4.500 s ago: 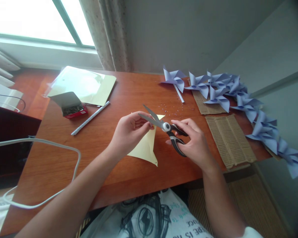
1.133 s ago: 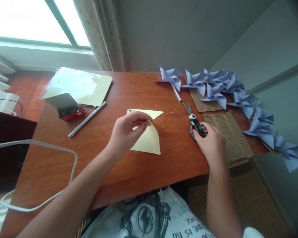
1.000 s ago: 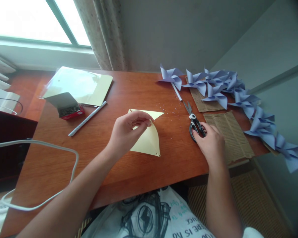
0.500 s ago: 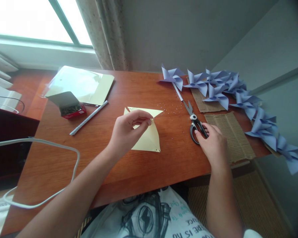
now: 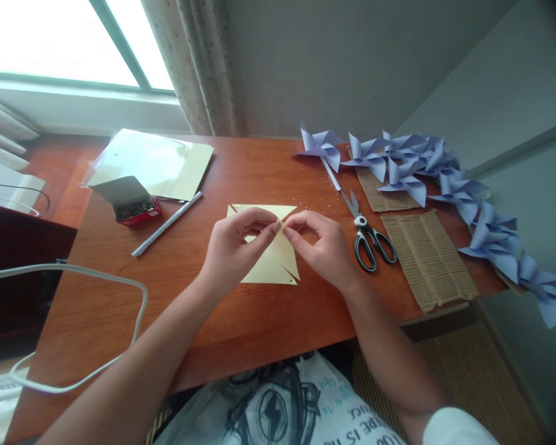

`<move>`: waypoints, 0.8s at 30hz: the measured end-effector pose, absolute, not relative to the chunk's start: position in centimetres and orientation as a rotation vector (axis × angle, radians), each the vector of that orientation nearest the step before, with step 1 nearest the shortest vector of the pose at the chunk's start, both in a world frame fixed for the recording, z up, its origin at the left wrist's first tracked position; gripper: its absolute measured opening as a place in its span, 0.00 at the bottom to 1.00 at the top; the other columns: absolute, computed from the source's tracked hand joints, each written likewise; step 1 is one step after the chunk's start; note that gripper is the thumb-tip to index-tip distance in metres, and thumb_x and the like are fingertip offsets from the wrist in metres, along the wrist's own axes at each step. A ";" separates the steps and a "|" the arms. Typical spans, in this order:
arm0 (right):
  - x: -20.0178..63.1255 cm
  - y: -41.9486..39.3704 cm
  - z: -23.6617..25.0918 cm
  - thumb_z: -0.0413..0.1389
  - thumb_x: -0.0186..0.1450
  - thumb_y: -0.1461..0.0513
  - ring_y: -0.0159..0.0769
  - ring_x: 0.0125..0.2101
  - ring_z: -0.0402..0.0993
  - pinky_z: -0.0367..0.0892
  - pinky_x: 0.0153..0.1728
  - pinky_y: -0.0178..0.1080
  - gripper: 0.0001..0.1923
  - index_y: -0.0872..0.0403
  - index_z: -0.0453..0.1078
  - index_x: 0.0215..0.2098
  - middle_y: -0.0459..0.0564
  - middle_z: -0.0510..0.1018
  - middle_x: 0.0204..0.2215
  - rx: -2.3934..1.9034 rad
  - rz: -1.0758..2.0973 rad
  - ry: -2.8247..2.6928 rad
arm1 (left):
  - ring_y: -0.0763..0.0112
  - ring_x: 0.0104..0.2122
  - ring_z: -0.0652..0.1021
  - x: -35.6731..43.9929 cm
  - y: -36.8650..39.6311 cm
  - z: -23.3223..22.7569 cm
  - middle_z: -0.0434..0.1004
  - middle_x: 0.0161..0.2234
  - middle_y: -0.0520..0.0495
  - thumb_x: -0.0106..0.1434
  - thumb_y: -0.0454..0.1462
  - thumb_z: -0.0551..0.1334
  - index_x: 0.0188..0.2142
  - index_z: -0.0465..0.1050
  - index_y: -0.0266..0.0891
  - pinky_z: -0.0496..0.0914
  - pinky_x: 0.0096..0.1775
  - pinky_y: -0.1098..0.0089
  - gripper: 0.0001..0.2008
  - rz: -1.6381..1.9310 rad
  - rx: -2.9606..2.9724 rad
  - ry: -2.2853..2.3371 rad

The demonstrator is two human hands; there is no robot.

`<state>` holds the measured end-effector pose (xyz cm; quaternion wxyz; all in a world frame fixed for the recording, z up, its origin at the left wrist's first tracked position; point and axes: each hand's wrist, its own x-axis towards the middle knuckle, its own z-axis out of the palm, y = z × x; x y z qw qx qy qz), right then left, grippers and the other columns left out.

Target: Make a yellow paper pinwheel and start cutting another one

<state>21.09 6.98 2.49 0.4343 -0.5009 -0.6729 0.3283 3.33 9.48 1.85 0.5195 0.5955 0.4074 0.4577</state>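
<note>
the reddish-brown wooden desk (image 5: 269,321) gives a smooth, flat base under the yellow paper (image 5: 271,262). to the paper's right, the cardboard panel (image 5: 429,262) is ridged and looks stiff. the yellow paper, with slits showing at some corners, should handle as nearly weightless, springy and easily creased or torn; best held lightly at its gathered tips, over the middle. there the left hand (image 5: 238,241) and right hand (image 5: 322,247) meet, each with thumb and finger pinched together on the paper. just right of the paper lie the scissors (image 5: 361,222), metal blades apart, handles hard and black-and-grey. beyond the paper's far right corner, tiny specks (image 5: 322,201) scatter.
</note>
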 end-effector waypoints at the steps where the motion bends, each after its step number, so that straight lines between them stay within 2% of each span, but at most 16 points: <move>1: 21.1 7.3 2.0 0.59 0.68 0.60 0.36 0.36 0.77 0.74 0.40 0.40 0.03 0.50 0.73 0.36 0.47 0.80 0.34 -1.237 0.873 -1.629 | 0.67 0.33 0.79 3.2 9.5 1.8 0.80 0.32 0.47 0.61 0.39 0.69 0.34 0.79 0.39 0.73 0.37 0.69 0.06 1.076 1.439 1.001; 4: 21.3 7.5 0.9 0.60 0.67 0.58 0.37 0.36 0.78 0.74 0.40 0.40 0.05 0.51 0.73 0.36 0.47 0.80 0.34 -1.233 1.000 -1.523 | 0.67 0.31 0.78 3.0 9.6 1.9 0.80 0.31 0.46 0.60 0.41 0.70 0.34 0.80 0.39 0.71 0.34 0.70 0.08 0.998 1.439 1.027; 9: 21.7 7.1 0.8 0.60 0.67 0.59 0.36 0.36 0.77 0.72 0.40 0.39 0.04 0.50 0.74 0.34 0.46 0.79 0.33 -1.228 0.986 -1.598 | 0.71 0.27 0.73 3.0 9.6 2.0 0.76 0.29 0.48 0.60 0.44 0.70 0.33 0.77 0.39 0.67 0.29 0.71 0.11 0.928 1.353 0.989; 14: 21.6 6.9 1.4 0.58 0.68 0.61 0.35 0.33 0.75 0.71 0.36 0.37 0.04 0.50 0.73 0.34 0.45 0.78 0.31 -1.210 0.968 -1.678 | 0.72 0.28 0.70 3.1 9.7 2.2 0.71 0.28 0.50 0.61 0.46 0.69 0.32 0.74 0.38 0.64 0.29 0.72 0.13 0.859 1.323 0.964; 20: 21.6 6.8 1.5 0.58 0.67 0.61 0.35 0.34 0.74 0.70 0.36 0.37 0.04 0.50 0.72 0.34 0.45 0.79 0.31 -1.217 0.962 -1.673 | 0.72 0.26 0.68 3.2 9.7 2.2 0.71 0.26 0.51 0.59 0.47 0.70 0.31 0.74 0.39 0.62 0.27 0.72 0.14 0.860 1.267 0.989; 24: 21.6 6.7 1.3 0.58 0.67 0.61 0.35 0.33 0.74 0.70 0.36 0.37 0.04 0.50 0.72 0.33 0.45 0.78 0.31 -1.227 0.982 -1.674 | 0.72 0.25 0.68 3.2 9.7 2.0 0.69 0.26 0.51 0.62 0.47 0.67 0.30 0.73 0.39 0.61 0.26 0.72 0.14 0.844 1.343 0.983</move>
